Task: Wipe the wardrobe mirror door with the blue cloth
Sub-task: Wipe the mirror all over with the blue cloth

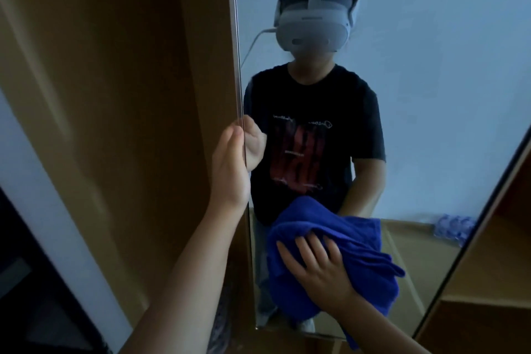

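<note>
The wardrobe mirror door (431,95) fills the middle and right of the head view, swung open. My left hand (230,164) grips the door's left edge at mid height, fingers curled around it. My right hand (319,270) lies flat on the bunched blue cloth (365,256) and presses it against the lower part of the glass. The mirror reflects a person in a dark T-shirt with a headset.
A brown wooden wardrobe panel (129,123) stands to the left of the door. Open wardrobe shelves (488,282) show at the lower right behind the door's right edge. A dark object (37,296) sits at the bottom left.
</note>
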Demonstrator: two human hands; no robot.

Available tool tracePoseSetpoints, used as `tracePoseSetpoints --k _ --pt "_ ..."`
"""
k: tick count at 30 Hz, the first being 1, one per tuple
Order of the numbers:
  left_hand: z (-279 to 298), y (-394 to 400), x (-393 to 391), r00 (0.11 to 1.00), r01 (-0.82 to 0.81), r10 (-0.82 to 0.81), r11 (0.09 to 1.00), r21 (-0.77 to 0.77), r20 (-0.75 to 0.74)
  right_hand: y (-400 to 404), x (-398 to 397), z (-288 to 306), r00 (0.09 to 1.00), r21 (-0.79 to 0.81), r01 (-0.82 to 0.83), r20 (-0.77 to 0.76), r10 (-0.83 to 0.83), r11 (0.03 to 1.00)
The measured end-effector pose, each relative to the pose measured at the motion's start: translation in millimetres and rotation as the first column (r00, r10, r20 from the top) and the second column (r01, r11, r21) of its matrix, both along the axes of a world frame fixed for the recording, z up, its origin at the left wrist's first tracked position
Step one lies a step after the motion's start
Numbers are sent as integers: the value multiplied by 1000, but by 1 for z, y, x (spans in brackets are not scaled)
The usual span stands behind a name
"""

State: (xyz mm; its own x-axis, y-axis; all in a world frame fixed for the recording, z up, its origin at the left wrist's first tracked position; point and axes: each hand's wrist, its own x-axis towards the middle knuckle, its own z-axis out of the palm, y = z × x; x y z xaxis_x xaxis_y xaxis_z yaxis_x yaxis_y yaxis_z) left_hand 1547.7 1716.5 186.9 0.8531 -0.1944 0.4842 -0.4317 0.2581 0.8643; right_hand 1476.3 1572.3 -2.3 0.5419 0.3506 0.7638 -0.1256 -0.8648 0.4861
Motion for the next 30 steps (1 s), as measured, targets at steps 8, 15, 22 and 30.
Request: tracePoseSetpoints --k 8,15,22,30 --pt "-67 -4 -12 986 -153 155 987 44 -56 -8 -18 -14 986 -67 -57 -161 46 996" --pt "-44 1 -4 988 -144 148 987 76 -44 4 -21 98 970 154 -212 153 189 965" --pt "97 8 2 983 5 7 998 -64 184 30 9 292 825 -80 -258 501 263 963" --pt "256 26 28 943 129 -54 969 -212 329 63 38 460 750 -270 -186 582 314 945"
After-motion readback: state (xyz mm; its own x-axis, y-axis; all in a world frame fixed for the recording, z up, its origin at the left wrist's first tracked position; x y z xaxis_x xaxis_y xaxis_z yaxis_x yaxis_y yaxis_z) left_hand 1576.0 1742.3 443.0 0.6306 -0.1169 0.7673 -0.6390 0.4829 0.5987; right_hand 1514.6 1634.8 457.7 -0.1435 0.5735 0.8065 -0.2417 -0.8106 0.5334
